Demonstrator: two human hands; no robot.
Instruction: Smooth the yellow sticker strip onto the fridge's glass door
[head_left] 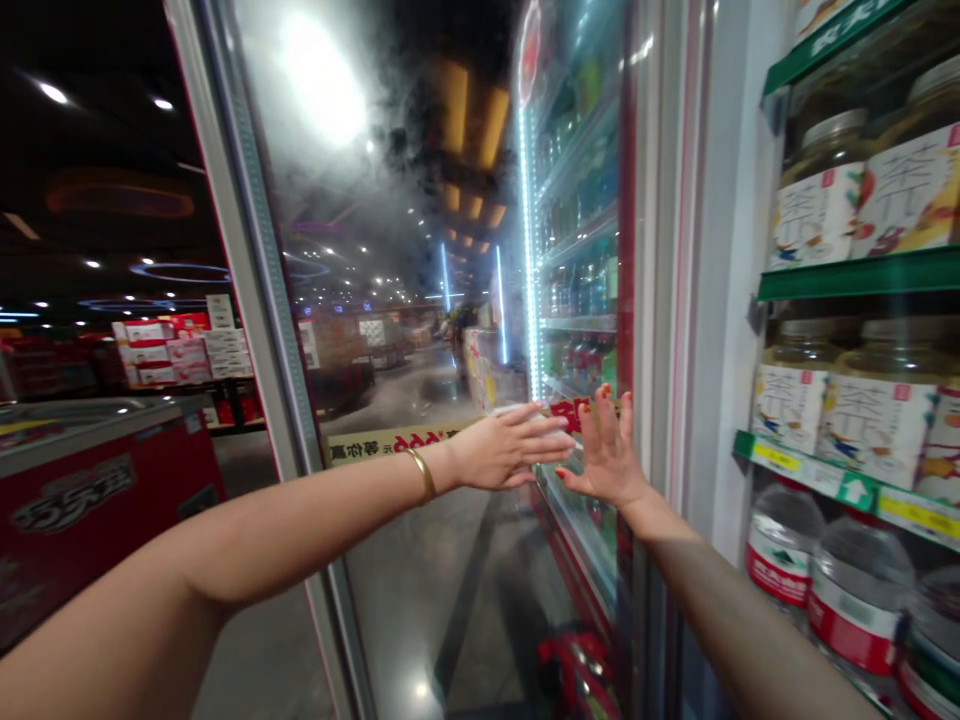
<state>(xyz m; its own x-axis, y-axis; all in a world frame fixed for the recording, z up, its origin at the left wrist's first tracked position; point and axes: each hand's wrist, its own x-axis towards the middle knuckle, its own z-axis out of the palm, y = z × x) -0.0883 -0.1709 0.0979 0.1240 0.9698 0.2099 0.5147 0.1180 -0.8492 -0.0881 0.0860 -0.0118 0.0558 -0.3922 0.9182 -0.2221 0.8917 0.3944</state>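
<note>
My left hand (pixel 510 447), with a gold bangle on the wrist, reaches in from the left before the glass door (pixel 420 560). Its fingers are stretched out to the right and hold nothing. Just right of it, my right hand (pixel 606 455) is raised near the door's right edge, fingers apart, orange nails showing, nothing in it. The fingertips of both hands are close together; whether they touch the glass is unclear. A yellow strip (pixel 367 446) with reversed lettering crosses the door behind my left hand.
Shelves at the right hold large labelled jars (pixel 874 425) and, lower down, clear bottles with red labels (pixel 859 600). The door's metal frame (pixel 255 250) slants down at the left. Beyond it are a red chest cabinet (pixel 97 510) and stacked boxes (pixel 161 352).
</note>
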